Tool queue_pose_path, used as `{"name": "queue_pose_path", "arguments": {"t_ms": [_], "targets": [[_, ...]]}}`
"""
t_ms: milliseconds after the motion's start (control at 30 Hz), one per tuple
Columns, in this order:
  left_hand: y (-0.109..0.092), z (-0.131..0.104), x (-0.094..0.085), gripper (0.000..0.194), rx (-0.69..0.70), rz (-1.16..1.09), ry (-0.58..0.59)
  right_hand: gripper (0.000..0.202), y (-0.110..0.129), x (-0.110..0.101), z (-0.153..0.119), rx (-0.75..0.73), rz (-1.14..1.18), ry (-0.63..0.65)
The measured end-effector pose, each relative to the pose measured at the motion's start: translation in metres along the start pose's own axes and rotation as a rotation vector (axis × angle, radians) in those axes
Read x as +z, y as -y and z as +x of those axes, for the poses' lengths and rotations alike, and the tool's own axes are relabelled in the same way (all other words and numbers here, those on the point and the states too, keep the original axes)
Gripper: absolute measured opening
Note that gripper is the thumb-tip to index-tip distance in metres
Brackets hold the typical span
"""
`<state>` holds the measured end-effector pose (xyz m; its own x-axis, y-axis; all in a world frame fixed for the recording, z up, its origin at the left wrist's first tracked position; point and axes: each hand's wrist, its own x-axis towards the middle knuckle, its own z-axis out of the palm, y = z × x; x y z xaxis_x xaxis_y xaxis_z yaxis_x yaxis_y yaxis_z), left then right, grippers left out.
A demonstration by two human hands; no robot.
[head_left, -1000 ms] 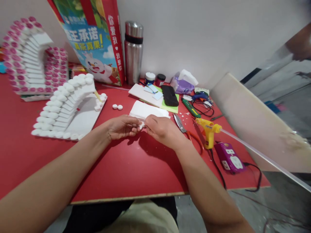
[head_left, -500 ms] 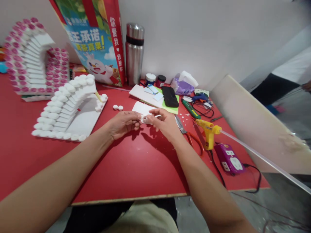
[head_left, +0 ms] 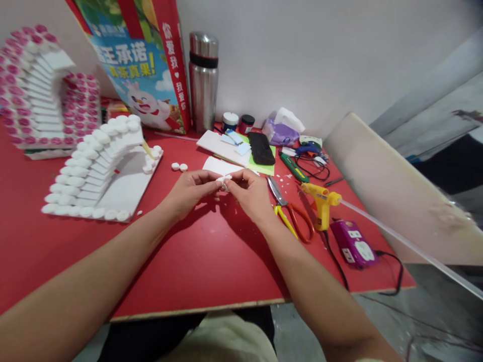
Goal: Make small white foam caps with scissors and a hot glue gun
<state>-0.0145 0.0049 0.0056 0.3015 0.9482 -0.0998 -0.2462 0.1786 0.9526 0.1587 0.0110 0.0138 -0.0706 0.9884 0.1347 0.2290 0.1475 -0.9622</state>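
Left hand (head_left: 188,193) and right hand (head_left: 251,196) pinch a small white piece (head_left: 224,181) between near-closed fingertips over the counter (head_left: 211,266), while at nine o'clock from them a white stair model (head_left: 98,177) looks part-finished, white discs (head_left: 83,163) lining its outer curve but few at its two-o'clock corner.

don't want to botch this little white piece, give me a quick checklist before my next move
1. White piece gripped by left hand and right hand: ok, fingers of both on it.
2. Glue stick in the yellow glue gun: ok, sticking out the back.
3. Glue gun hot: cannot tell.
4. Scissors put down: ok, lying on the table.
5. Scraps cleared away: not ok, some lie near the scissors.
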Motion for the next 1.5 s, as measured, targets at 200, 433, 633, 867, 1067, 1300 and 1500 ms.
{"name": "queue_pose_path", "arguments": {"t_ms": [200, 433, 633, 867, 1067, 1300, 1500], "targets": [[0.000, 0.000, 0.003, 0.035, 0.075, 0.121, -0.035, 0.020, 0.001, 0.000, 0.000, 0.068, 0.049, -0.013], [-0.001, -0.001, 0.002, 0.036, 0.087, 0.128, -0.026, 0.023, 0.000, -0.004, 0.002, 0.095, 0.078, 0.085], [-0.002, -0.001, 0.002, 0.029, 0.064, 0.026, -0.015, 0.015, 0.001, -0.005, -0.002, -0.220, -0.190, 0.023], [-0.002, 0.003, 0.001, 0.022, 0.035, -0.045, -0.013, 0.014, 0.002, -0.008, -0.001, -0.280, -0.297, 0.039], [-0.004, 0.003, 0.003, 0.023, -0.002, -0.092, -0.007, 0.018, -0.001, -0.007, 0.002, -0.077, -0.068, 0.093], [-0.002, 0.005, -0.002, 0.024, -0.095, -0.162, 0.027, 0.021, 0.008, -0.010, 0.001, 0.056, 0.195, 0.138], [0.002, 0.008, -0.004, 0.022, -0.169, -0.299, 0.029, 0.027, 0.009, -0.016, 0.007, 0.095, 0.247, 0.084]]}}
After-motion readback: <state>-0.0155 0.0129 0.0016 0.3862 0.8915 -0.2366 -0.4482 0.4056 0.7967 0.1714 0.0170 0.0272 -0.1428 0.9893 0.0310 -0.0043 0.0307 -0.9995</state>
